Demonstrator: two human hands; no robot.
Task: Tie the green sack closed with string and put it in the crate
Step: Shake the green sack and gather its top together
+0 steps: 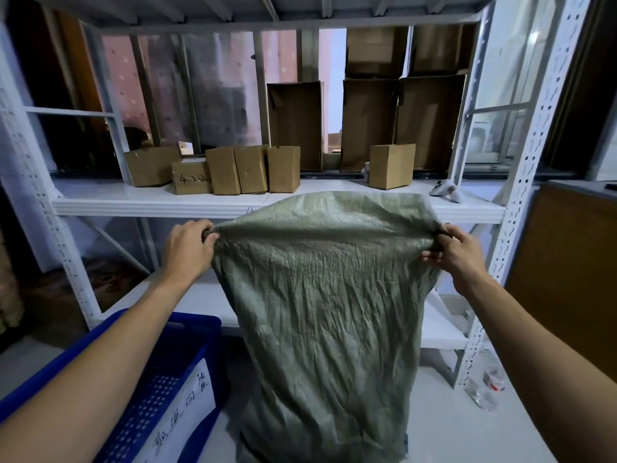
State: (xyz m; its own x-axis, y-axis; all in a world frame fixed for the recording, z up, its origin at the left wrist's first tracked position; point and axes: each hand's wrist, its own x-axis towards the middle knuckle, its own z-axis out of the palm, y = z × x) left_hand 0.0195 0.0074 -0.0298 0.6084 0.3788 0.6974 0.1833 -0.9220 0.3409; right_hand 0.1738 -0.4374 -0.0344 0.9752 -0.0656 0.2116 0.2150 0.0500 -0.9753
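A crumpled green woven sack (327, 295) hangs upright in front of me, its bottom resting on the pale floor. My left hand (187, 250) pinches the sack's top left corner and my right hand (455, 252) pinches its top right corner, stretching the mouth wide between them. The far lip of the mouth arches up above the near one. A blue perforated plastic crate (157, 379) with a white handwritten label stands at the lower left, under my left forearm. No string shows in view.
A white metal shelving rack (233, 203) stands right behind the sack, its shelf carrying several small cardboard boxes (233, 170) and taller open cartons (295, 125). A white device (447, 190) lies on the shelf's right end. A clear plastic bottle (485, 389) lies on the floor at right.
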